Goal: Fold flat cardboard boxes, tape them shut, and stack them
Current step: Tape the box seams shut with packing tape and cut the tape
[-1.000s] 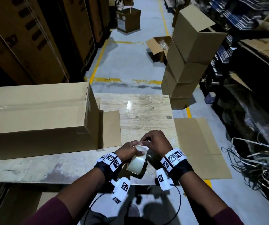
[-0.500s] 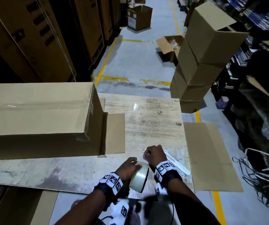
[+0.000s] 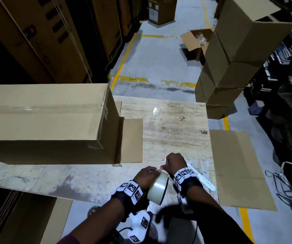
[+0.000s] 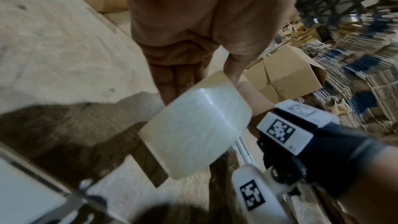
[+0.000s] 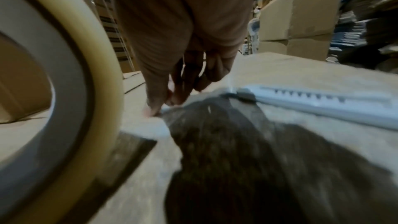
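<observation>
A roll of clear tape point(image 3: 157, 190) stands on edge at the near edge of the wooden table point(image 3: 173, 124). My left hand point(image 3: 152, 173) grips it, fingers through the core and thumb on the rim; in the left wrist view the roll point(image 4: 193, 125) fills the middle under that hand point(image 4: 202, 74). My right hand point(image 3: 166, 167) sits just right of the roll, thumb and fingers pinched on what looks like the tape's loose end point(image 5: 165, 110). A long taped cardboard box point(image 3: 44, 120) lies on the table's left part, one flap point(image 3: 131, 140) flat beside it.
A white cutter point(image 3: 201, 178) lies on the table right of my right wrist, also in the right wrist view point(image 5: 323, 103). A leaning stack of shut boxes point(image 3: 229, 59) stands on the floor beyond the table's far right corner. Flat cardboard point(image 3: 235, 166) lies on the floor at right.
Both hands and the tape roll have come down to the table's near edge. My right hand has drawn slightly away from the roll's rim. The big box has not moved.
</observation>
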